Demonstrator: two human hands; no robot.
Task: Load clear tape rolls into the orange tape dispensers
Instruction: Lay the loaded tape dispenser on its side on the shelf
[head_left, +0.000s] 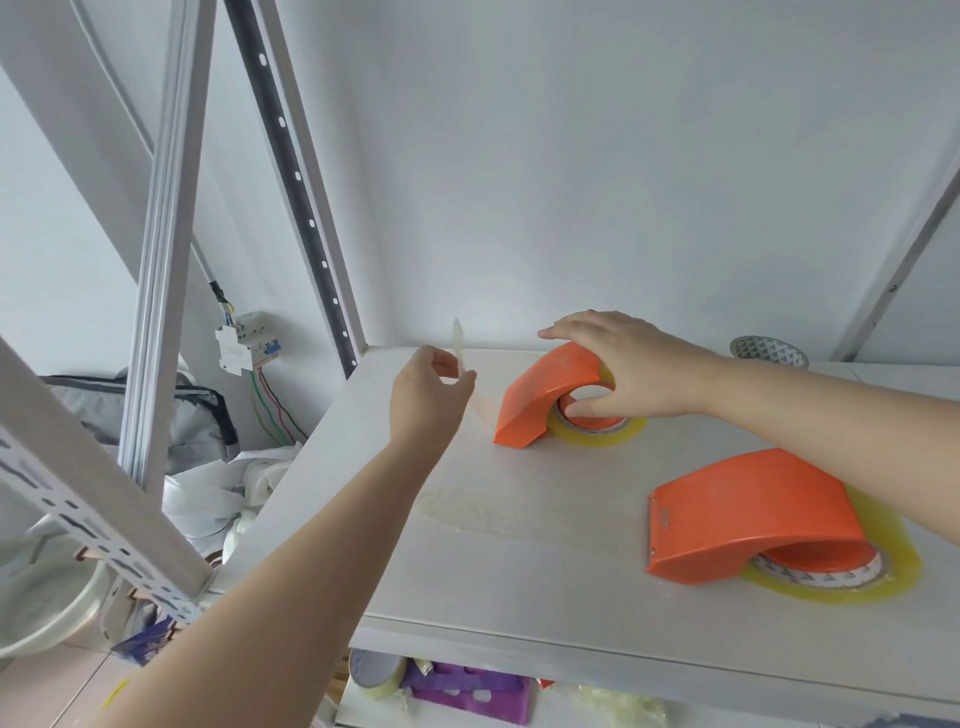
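Note:
Two orange tape dispensers lie on the white shelf (519, 571), each with a clear yellowish tape roll in it. My right hand (618, 364) grips the far dispenser (545, 400), fingers over its top and thumb in the roll's core; its tape roll (597, 434) shows below. My left hand (431, 395) pinches the pulled-out end of clear tape (458, 343), which stretches from that dispenser's front. The near dispenser (748, 514) sits at the right with its tape roll (831, 579) under it, touched by neither hand.
A patterned tape roll (769, 352) lies at the shelf's back right. Slotted metal uprights (291, 171) stand at the left. A circuit breaker with wires (244, 340) hangs on the wall. Below the shelf lie a tape roll (376, 670) and a purple object (467, 691).

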